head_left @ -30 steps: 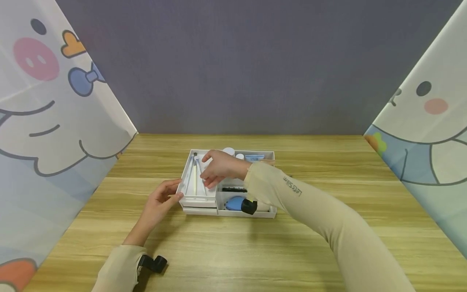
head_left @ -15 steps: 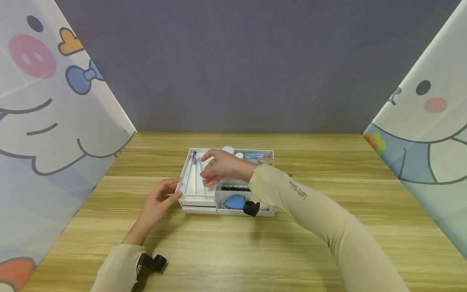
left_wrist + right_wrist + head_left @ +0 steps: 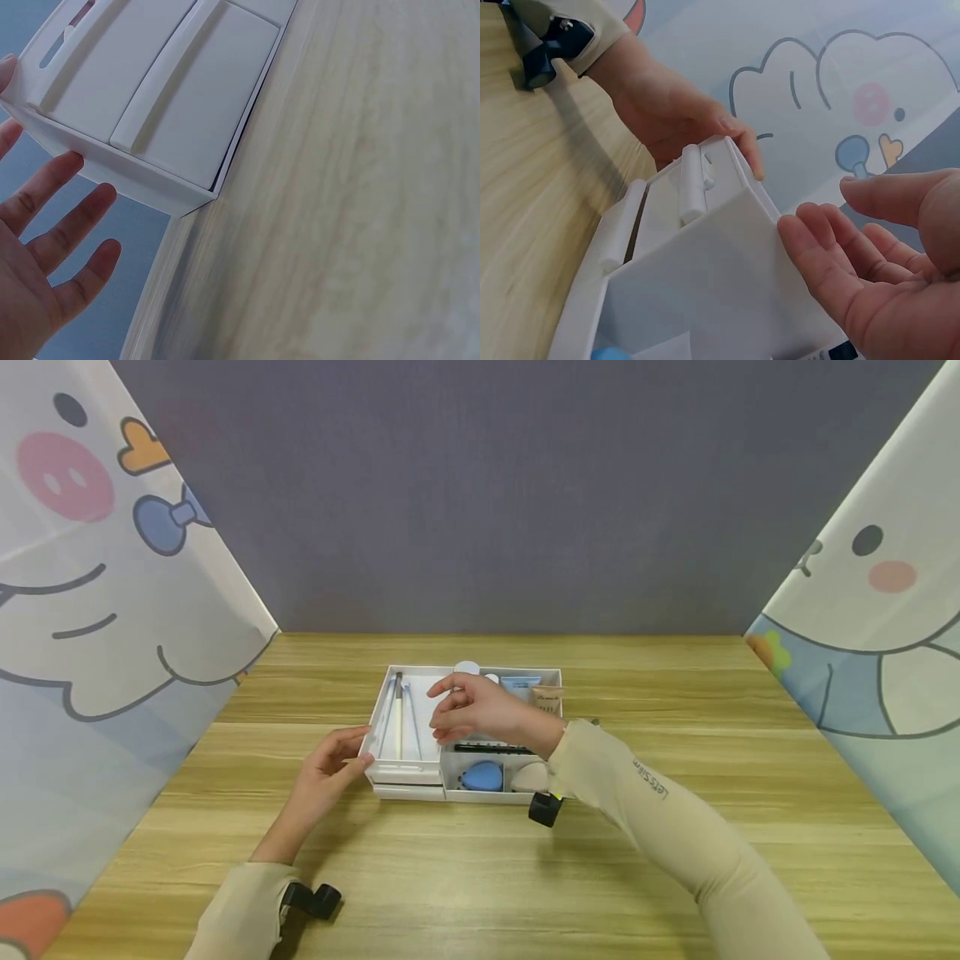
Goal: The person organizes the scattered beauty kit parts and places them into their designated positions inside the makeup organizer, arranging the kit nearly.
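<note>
My left hand (image 3: 330, 768) is at the left end of a white organizer box (image 3: 402, 768), fingers fairly straight against its side wall and thumb by the front corner. The left wrist view shows those fingers (image 3: 94, 206) spread beside two drawer fronts (image 3: 202, 90). In the box's upper left tray lie a pale-handled makeup brush (image 3: 399, 718) and two thin, light blue sticks, one of them the right-hand stick (image 3: 412, 718). Above the middle of the box hovers my right hand (image 3: 480, 706), fingers loosely bent and nothing between them. The right wrist view has its thumb and fingertips (image 3: 799, 232) apart.
The box's right part holds a blue tube (image 3: 519, 685), a beige tube (image 3: 547, 697), white-lidded jars (image 3: 467, 668) and a black stick (image 3: 487, 748). A blue makeup sponge (image 3: 482, 776) and a beige sponge (image 3: 529, 777) fill front compartments. A grey wall (image 3: 510, 502) stands behind the table (image 3: 450, 877).
My right hand has moved right, off the tray with the brush, uncovering more of the tray and the beige sponge. The left hand has stayed at the box.
</note>
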Available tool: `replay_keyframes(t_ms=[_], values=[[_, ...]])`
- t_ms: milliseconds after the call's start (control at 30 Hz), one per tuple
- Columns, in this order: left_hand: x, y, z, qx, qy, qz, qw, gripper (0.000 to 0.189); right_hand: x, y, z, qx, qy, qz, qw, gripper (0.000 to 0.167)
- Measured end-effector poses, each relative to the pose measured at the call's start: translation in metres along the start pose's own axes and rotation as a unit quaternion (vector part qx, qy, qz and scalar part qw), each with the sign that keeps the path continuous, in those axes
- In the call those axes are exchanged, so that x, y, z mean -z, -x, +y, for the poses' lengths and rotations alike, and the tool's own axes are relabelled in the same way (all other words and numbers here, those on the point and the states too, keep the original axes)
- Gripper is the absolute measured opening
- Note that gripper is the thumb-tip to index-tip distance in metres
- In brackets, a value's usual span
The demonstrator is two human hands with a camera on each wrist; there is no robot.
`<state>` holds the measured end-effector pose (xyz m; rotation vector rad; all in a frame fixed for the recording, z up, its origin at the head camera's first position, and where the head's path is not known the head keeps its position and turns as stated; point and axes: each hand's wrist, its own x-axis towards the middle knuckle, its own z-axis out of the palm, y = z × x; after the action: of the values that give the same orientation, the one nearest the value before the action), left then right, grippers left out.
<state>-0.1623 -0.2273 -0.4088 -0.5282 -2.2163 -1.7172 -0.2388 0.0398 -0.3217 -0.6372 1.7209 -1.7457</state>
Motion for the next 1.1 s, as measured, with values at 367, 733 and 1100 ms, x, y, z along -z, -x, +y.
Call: replay_keyframes(t_ms=[367, 733, 1100], values=[[0.001, 0.0, 0.0, 0.007, -0.005, 0.0, 1.0, 0.033, 0.011, 0.025, 0.007, 0.014, -0.005, -0.034, 0.9993, 0.044], [-0.001, 0.001, 0.001, 0.016, -0.012, 0.009, 0.9998, 0.034, 0.031, 0.056, 0.014, 0.035, -0.002, -0.027, 0.999, 0.04], [0.0, 0.001, -0.001, 0.014, -0.013, 0.006, 0.9998, 0.034, 0.053, 0.082, 0.023, 0.041, 0.003, -0.008, 0.9991, 0.034]])
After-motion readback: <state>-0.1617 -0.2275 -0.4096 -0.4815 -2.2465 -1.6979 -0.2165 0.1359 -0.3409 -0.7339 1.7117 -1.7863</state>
